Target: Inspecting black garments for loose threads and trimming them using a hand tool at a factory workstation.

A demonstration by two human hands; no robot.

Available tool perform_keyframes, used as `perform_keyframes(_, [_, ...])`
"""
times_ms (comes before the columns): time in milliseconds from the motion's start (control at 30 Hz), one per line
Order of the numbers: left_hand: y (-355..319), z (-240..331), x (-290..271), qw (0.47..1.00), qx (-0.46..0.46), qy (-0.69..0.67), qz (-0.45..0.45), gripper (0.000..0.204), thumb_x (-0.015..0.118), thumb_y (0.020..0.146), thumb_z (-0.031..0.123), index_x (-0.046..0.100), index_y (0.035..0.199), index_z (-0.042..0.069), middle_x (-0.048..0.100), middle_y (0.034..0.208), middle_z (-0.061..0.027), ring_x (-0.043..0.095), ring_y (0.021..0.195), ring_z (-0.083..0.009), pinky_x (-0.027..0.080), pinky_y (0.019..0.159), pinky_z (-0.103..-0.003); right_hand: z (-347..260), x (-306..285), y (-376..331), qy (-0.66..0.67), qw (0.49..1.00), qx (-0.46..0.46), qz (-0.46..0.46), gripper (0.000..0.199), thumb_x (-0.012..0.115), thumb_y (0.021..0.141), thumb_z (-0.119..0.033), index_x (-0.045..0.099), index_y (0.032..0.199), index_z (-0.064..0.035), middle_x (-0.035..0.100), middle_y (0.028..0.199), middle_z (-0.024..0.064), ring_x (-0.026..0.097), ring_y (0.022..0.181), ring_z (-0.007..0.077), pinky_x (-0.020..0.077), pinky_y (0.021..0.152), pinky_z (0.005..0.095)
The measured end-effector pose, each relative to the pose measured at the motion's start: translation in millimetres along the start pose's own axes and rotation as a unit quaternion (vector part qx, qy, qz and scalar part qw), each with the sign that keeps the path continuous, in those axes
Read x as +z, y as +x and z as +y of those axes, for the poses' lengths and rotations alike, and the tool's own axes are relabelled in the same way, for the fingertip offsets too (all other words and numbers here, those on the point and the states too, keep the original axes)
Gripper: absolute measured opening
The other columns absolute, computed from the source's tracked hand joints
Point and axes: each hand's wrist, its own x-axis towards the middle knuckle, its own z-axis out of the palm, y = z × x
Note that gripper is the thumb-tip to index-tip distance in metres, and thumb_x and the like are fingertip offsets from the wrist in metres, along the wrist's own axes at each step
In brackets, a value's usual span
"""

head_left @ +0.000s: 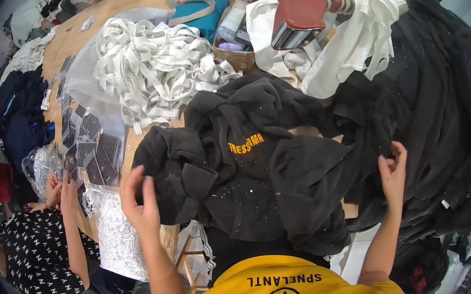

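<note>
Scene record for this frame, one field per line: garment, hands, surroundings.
garment: dark, rumpled, white-flecked garment with yellow lettering
left: left hand at its left edge, thumb and fingers apart
right: right hand by dark fabric, fingers curled; grip unclear
beyond: white strap pile; dark red device by white cloth
far left: co-worker's hand
far right: large dark fabric heap
</note>
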Motion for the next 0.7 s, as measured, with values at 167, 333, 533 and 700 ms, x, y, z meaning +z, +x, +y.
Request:
perform_keyframes(167, [-29, 25, 7, 0.946, 0.164, 0.220, -0.171, 0.070, 0.078, 0.068, 0.035, 0.052, 0.127, 0.008, 0.035, 0.141, -0.0245, 0.035, 0.125, -0.0451, 0.029, 0.103, -0.052, 8, -9, -51, -0.096, 0.951, -0.021, -0.294, 0.111, 0.078, 0.070, -0.028, 0.003, 0.150, -0.0106, 0.003, 0.155, 0.0175, 0.026, 0.136, 0.0334, 0.0344, 0.104, 0.0438])
perform_keyframes(333, [-111, 35, 54, 0.851, 0.233, -0.020, -0.470, 0.038, 0.070, 0.076, 0.039, 0.064, 0.106, 0.017, 0.057, 0.118, -0.0062, 0.052, 0.106, -0.0279, 0.040, 0.090, -0.045, -31, -2, -105, -0.167, 0.810, -0.014, -0.563, 0.097, 0.087, 0.057, -0.031, 0.035, 0.133, -0.0022, 0.038, 0.135, 0.0225, 0.041, 0.124, 0.0360, 0.0373, 0.099, 0.0384])
perform_keyframes(533, [-96, 18, 76, 0.842, 0.293, 0.083, -0.446, 0.046, 0.071, 0.072, 0.036, 0.059, 0.114, 0.022, 0.047, 0.133, -0.0074, 0.044, 0.120, -0.0275, 0.029, 0.100, -0.046, -27, -1, -110, 0.017, 0.897, 0.175, -0.405, 0.023, 0.064, 0.085, -0.008, 0.047, 0.070, -0.0080, 0.045, 0.061, -0.0044, 0.042, 0.056, 0.0066, 0.0342, 0.051, 0.0232])
perform_keyframes(700, [-75, 0, 71, 0.845, 0.286, 0.069, -0.447, 0.024, 0.071, 0.075, 0.028, 0.063, 0.091, 0.012, 0.060, 0.109, -0.0097, 0.058, 0.102, -0.0254, 0.041, 0.088, -0.040, -41, -5, -79, 0.262, 0.892, 0.238, -0.282, 0.032, 0.064, 0.078, -0.005, 0.036, 0.070, -0.0157, 0.033, 0.069, -0.0095, 0.030, 0.062, 0.0025, 0.0239, 0.057, 0.0169])
